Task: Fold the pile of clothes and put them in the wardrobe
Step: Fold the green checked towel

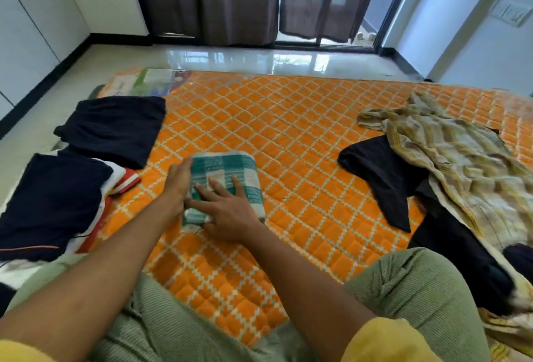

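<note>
The green and white checked cloth (pixel 227 177) is folded small and lies in the middle of the orange mattress (pixel 288 119), right in front of the person. Both hands are on it.

I think the step now is to make this fold neat. To do it well, press the top flat, push the air out and line up the edges so the bundle does not pop open when it is lifted. Then it can go with the other folded things.

The right hand (pixel 227 208) lies flat on top. Its fingers are straight and spread wide, so it presses down and does not grab. The left hand (pixel 178 179) is against the cloth's left side. Its fingers are hidden behind the cloth, so I cannot tell if its grip is closed round the edge or just pushing.

To the left lie two dark folded clothes (pixel 112 127). To the right, well apart, a striped cloth (pixel 450 159) and a black garment (pixel 380 177) lie loose and not yet folded.
</note>
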